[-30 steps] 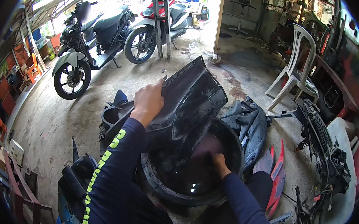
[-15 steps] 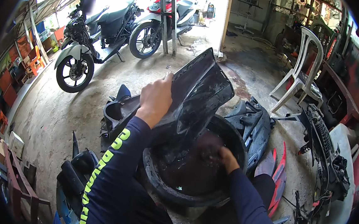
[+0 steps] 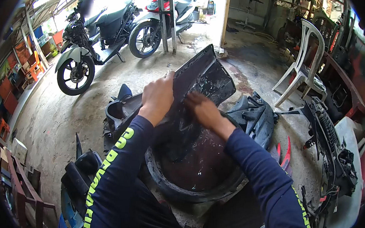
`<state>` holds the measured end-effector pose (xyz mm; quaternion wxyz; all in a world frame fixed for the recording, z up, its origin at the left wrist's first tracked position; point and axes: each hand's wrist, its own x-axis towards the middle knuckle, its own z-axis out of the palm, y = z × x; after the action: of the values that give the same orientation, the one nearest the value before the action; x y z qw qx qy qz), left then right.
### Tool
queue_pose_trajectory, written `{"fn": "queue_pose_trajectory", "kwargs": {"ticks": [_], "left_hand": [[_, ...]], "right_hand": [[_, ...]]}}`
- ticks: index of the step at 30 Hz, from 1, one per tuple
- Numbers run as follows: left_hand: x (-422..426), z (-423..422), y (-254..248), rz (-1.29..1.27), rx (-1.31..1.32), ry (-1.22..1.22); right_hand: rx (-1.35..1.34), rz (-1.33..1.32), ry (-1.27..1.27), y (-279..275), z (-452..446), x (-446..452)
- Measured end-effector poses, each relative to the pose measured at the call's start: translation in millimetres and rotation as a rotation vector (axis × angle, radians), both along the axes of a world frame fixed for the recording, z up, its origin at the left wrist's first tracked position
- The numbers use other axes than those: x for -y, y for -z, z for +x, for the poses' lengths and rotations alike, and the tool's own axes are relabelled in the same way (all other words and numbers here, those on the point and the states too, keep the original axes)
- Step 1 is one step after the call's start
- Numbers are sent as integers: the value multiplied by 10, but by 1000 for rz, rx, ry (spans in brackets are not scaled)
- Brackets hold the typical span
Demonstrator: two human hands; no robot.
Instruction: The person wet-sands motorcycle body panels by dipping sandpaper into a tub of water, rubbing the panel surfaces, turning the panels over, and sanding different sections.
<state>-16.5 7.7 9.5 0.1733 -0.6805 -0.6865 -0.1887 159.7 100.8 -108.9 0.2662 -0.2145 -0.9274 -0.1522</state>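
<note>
A dark plastic motorcycle body panel (image 3: 219, 76) stands tilted over a round black tub (image 3: 167, 187) of dark reddish water. My left hand (image 3: 157, 96) is closed over the panel's left edge. Against the wet inner face of the panel, my right hand (image 3: 206, 111) presses with curled fingers. Whatever those fingers may hold is hidden. The panel's lower end reaches down into the tub, and white specks float on the water.
More dark fairing pieces (image 3: 256, 119) lie behind the tub on the right. Black parts (image 3: 83, 175) sit at lower left. A white plastic chair (image 3: 304, 71) and a stripped frame part (image 3: 332, 154) stand right. Two motorcycles (image 3: 107, 36) are parked at the back.
My right hand has risen out of the tub water and moved up and left onto the panel's face. My left hand keeps its grip on the panel.
</note>
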Motion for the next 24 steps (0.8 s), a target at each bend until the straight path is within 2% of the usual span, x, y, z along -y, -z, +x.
{"fn": "queue_pose_trajectory", "kwargs": {"ticks": [1, 3, 5, 7, 10, 11, 13, 15, 17, 18, 19, 21, 23, 24], "left_hand": [[-13, -6, -13, -13, 13, -9], [-36, -19, 6, -36, 29, -23], [-60, -15, 40, 35, -8, 56], [-52, 53, 20, 27, -10, 55], [-25, 83, -15, 0, -5, 25], [-18, 75, -16, -19, 4, -9], [-53, -1, -6, -48, 30, -28], [-43, -38, 49, -92, 52, -54], [-40, -30, 64, -34, 37, 4], [-31, 21, 58, -39, 36, 0], [-40, 99, 14, -61, 21, 0], [-55, 124, 0, -79, 9, 0], [-78, 79, 35, -34, 33, 9], [13, 76, -44, -61, 71, 1]], "right_hand": [[2, -3, 1, 65, 57, 24], [-72, -100, -155, 168, 210, 35], [-120, -150, -134, 19, 328, -168], [-319, -157, 162, -138, 408, -440], [-325, -31, 156, -61, 266, -492], [-186, -122, 119, -5, 197, -357], [-39, -71, -174, 134, 152, -17], [-14, -154, -214, 103, 252, -20], [-299, -78, -37, 41, 394, -382], [-324, -372, 228, -204, 422, -473], [-439, -3, 231, -159, 396, -566], [-423, -20, 262, -13, 249, -596], [-281, -93, 66, 88, 163, -230], [-174, -49, -80, 172, 202, -101]]}}
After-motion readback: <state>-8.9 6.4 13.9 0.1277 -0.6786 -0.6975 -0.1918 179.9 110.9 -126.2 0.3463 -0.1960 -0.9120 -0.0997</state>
